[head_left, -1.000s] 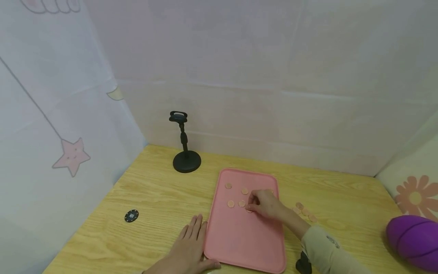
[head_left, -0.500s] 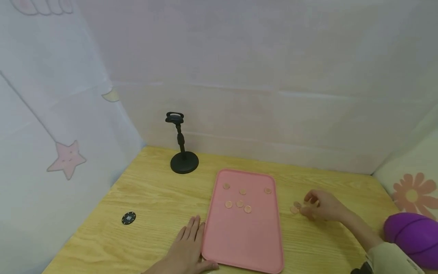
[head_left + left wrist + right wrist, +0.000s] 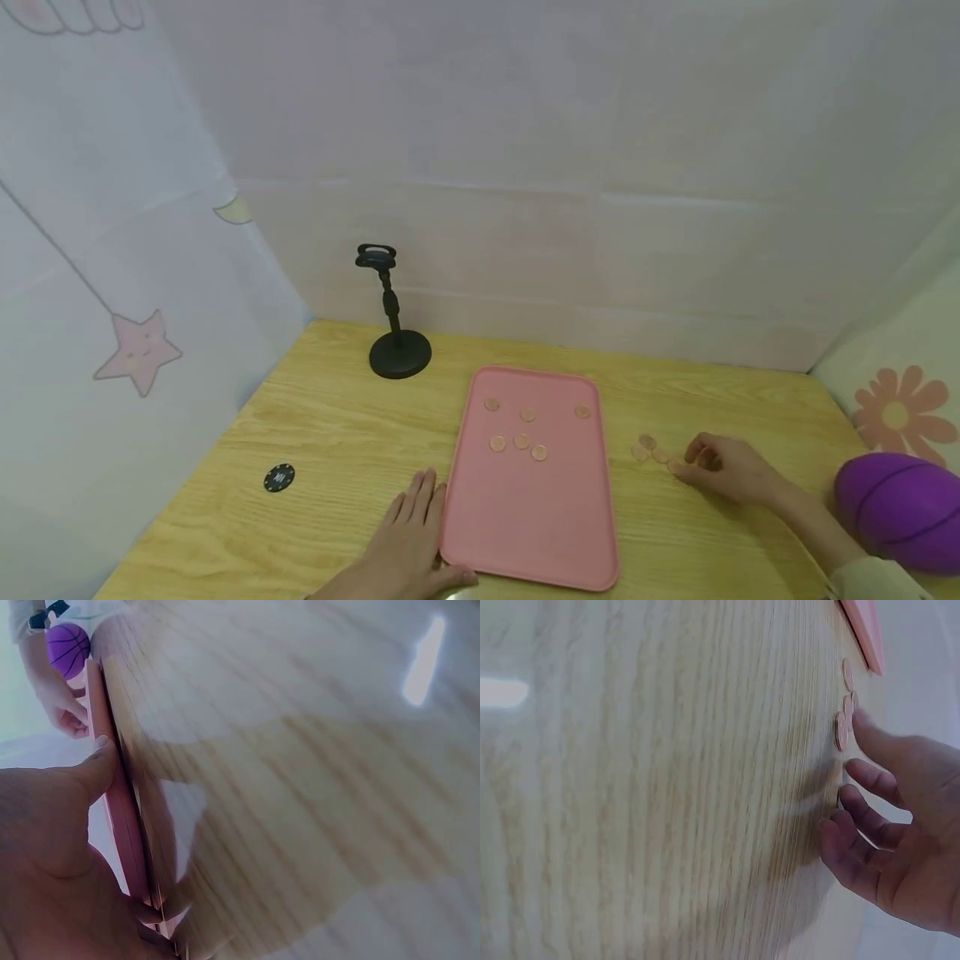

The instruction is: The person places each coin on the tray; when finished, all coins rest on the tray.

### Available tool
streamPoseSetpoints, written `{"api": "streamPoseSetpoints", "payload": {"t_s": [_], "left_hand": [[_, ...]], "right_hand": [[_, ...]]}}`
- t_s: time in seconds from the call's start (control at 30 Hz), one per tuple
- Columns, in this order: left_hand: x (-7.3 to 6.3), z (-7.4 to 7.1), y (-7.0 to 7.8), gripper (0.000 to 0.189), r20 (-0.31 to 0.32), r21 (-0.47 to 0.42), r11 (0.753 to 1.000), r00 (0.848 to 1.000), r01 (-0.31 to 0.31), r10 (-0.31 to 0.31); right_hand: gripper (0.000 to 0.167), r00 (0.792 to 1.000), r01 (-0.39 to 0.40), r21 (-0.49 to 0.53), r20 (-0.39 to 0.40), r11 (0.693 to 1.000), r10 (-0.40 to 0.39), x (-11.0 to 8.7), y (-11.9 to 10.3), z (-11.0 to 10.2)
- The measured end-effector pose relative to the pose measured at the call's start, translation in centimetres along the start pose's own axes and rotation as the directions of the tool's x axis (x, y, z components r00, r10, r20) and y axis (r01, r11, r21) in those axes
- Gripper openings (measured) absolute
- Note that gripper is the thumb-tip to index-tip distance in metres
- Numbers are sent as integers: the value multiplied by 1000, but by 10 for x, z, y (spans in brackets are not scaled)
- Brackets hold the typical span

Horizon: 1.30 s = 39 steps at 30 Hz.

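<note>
Several copper-coloured coins [image 3: 539, 452] lie apart from one another on the upper half of a pink tray [image 3: 532, 525]. My left hand [image 3: 408, 537] rests flat on the table along the tray's left edge, with its thumb at the front corner; the left wrist view shows that thumb against the tray's side. To the right of the tray, several more coins [image 3: 642, 450] form a loose cluster on the wood. My right hand [image 3: 731, 471] is at the nearest coin [image 3: 841, 731] of that cluster, thumb tip right by it, its other fingers bent with a gap to the thumb.
A black round-based stand [image 3: 400, 354] is at the back left of the wooden table. A black chip [image 3: 279, 477] lies further left. On the right sits a purple ball [image 3: 900, 512]. Printed cloth [image 3: 487, 167] hangs behind the table.
My right hand has left the coins on the tray and moved right to the loose cluster, where it has drawn back slightly. My left hand has stayed beside the tray.
</note>
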<state>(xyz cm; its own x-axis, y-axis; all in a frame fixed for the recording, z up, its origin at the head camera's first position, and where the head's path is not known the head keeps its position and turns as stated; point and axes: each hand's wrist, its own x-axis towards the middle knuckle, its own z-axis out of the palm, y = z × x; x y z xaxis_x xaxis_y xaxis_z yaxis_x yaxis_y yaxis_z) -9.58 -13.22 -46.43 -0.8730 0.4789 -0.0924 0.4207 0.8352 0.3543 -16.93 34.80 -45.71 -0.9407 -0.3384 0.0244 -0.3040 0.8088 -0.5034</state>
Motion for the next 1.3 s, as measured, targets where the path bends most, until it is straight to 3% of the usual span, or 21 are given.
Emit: {"api": "streamPoseSetpoints", "payload": {"t_s": [0.17,0.3,0.43,0.57,0.77,1.3], "left_hand": [[1,-1,0,120,6,-1,1000,1000,8,-8],[2,-2,1,120,21,-9,1000,1000,16,-16],[3,-3,1,121,26,-8,1000,1000,16,-16],[3,-1,0,121,31,1,1000,999,16,-16],[3,0,-1,122,51,3,1000,998,30,-30],[0,0,0,118,22,21,1000,1000,1,-1]], "right_hand": [[43,996,85,44,27,995,-86,-3,-5,6],[40,993,118,57,9,991,-119,-5,-10,8],[22,997,73,46,-31,996,-71,-4,-14,10],[21,999,-6,46,-43,999,8,-2,-14,13],[17,996,5,31,-92,1000,-2,2,-15,19],[19,998,-60,-30,23,998,61,8,-21,12]]}}
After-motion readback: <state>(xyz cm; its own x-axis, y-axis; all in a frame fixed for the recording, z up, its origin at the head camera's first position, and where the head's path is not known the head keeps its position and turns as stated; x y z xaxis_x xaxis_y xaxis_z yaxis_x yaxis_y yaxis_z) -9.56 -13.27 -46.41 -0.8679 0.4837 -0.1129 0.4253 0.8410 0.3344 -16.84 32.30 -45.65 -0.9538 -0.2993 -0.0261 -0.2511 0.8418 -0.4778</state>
